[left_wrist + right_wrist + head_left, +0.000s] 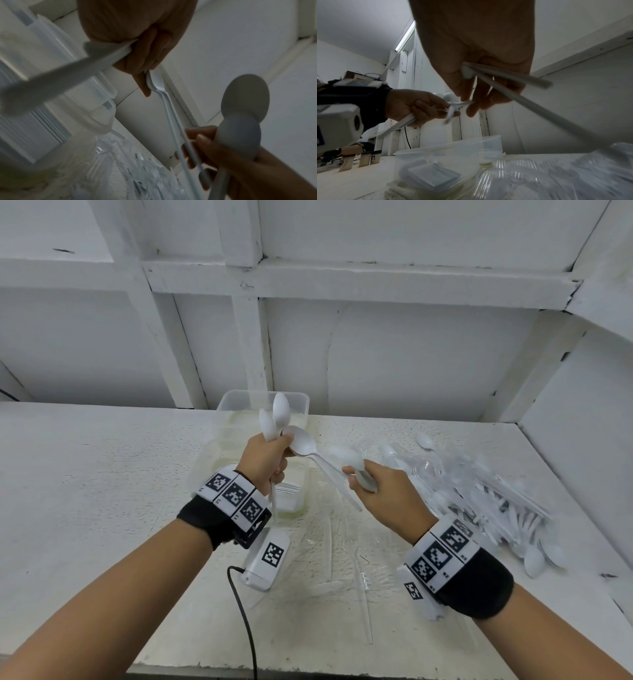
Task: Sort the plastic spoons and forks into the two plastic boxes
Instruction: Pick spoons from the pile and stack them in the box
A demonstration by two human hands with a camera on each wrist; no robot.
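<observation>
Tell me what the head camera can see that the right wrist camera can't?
Only the head view shows the big pile of loose spoons and forks lying on the table to the right, and both wristbands with their black-and-white squares. Only the right wrist view shows the ceiling light and the palm side of the right hand with spoon handles poking out of it. Both show the left hand gripping spoons, the right hand holding spoons too, and the clear box behind them.
</observation>
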